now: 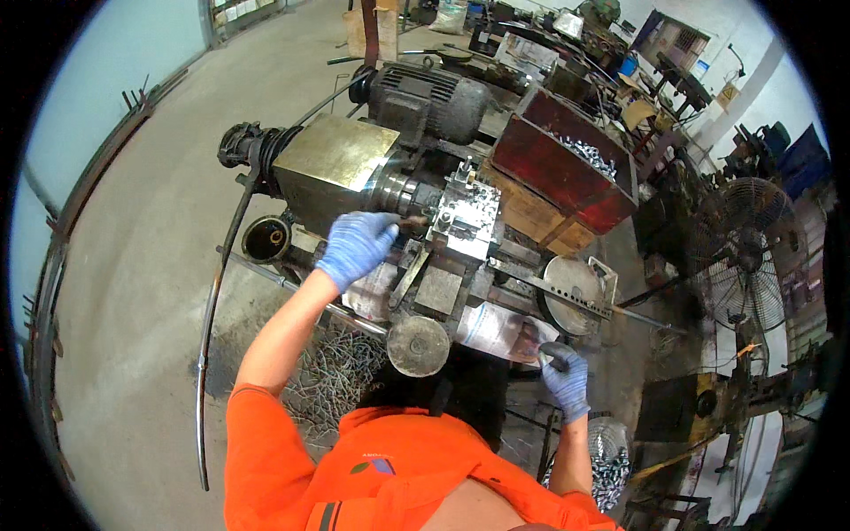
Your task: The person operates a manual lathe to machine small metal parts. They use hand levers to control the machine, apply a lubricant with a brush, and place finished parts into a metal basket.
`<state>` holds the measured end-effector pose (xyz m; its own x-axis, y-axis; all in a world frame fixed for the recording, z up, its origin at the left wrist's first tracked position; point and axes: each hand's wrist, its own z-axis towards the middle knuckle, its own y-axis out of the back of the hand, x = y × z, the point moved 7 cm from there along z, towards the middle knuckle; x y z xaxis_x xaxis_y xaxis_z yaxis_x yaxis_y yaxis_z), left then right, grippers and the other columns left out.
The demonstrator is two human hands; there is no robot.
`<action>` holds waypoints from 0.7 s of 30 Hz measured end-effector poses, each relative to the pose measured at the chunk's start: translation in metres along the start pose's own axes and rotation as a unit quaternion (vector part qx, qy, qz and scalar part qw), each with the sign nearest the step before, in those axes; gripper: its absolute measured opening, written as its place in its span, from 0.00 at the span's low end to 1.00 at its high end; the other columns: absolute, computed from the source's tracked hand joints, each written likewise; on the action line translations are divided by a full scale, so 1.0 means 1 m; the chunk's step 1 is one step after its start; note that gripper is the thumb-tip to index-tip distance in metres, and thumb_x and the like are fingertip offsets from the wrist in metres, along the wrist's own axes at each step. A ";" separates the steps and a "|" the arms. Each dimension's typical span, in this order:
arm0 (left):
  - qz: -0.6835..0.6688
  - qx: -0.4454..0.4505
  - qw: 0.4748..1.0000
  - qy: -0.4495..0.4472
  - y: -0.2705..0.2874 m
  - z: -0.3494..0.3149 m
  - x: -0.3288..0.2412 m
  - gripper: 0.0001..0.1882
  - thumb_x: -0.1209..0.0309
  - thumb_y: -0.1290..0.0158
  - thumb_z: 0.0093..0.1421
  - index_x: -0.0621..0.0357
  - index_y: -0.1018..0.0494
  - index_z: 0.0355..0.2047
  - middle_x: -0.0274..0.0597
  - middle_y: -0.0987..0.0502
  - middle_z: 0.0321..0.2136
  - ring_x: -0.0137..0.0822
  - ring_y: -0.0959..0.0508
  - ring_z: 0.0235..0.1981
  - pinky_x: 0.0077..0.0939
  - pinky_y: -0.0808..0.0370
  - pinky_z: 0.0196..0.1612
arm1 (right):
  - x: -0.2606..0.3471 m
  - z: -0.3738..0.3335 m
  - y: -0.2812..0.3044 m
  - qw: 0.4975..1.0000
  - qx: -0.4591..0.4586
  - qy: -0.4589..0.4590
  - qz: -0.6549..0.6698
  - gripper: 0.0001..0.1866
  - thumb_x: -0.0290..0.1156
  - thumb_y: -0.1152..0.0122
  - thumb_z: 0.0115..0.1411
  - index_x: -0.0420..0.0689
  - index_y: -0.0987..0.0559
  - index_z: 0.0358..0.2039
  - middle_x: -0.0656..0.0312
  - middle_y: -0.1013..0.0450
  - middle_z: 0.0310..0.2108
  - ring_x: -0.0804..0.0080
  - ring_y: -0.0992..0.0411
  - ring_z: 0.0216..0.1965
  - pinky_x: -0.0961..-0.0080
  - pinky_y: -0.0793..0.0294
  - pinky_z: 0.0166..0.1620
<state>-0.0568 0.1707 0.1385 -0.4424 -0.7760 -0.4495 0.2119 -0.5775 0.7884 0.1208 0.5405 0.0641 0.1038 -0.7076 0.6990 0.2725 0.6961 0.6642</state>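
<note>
My left hand, in a blue knit glove, reaches to the spindle end of a small lathe-like machine. Its thumb and fingers come together beside a dark brownish part; what they grip, if anything, is hidden. On the right, my right hand wears a similar glove with dark fingertips. Its fingers are closed around a small pale piece, too small to name, over the edge of a printed paper sheet. Between the hands stands the tool slide block, strewn with shiny metal chips.
An electric motor sits behind the brass-topped headstock. A red bin holds small metal parts. A round plate juts out before me, beside curly metal shavings. A wire basket with parts and a fan stand right.
</note>
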 end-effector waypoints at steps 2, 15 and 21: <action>-0.031 -0.044 0.999 0.000 0.031 -0.002 0.001 0.15 0.63 0.51 0.57 0.59 0.24 0.38 0.51 0.22 0.30 0.49 0.22 0.33 0.38 0.27 0.38 | 0.005 0.002 0.007 1.000 -0.011 0.002 -0.015 0.08 0.25 0.36 0.48 0.41 0.19 0.31 0.58 0.23 0.31 0.72 0.26 0.31 0.80 0.28 0.32; 0.084 -0.023 0.988 0.125 0.070 0.018 0.051 0.25 0.55 0.54 0.61 0.52 0.35 0.55 0.53 0.25 0.41 0.48 0.23 0.40 0.34 0.28 0.44 | -0.017 -0.018 0.032 0.993 -0.060 -0.026 -0.095 0.11 0.35 0.34 0.47 0.42 0.20 0.28 0.54 0.24 0.29 0.56 0.25 0.31 0.70 0.26 0.36; -0.089 -0.210 0.960 0.166 0.062 -0.065 0.094 0.23 0.58 0.55 0.64 0.69 0.29 0.46 0.52 0.25 0.42 0.41 0.26 0.39 0.32 0.31 0.44 | -0.046 -0.050 0.065 0.986 -0.100 -0.096 -0.096 0.16 0.44 0.38 0.49 0.43 0.20 0.27 0.52 0.25 0.28 0.54 0.26 0.31 0.64 0.27 0.37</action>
<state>-0.0283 0.0453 0.1177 -0.2177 -0.6534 -0.7250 0.5212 -0.7059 0.4797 0.1819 0.6121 0.0618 -0.1453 -0.7753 0.6146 0.4546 0.4994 0.7375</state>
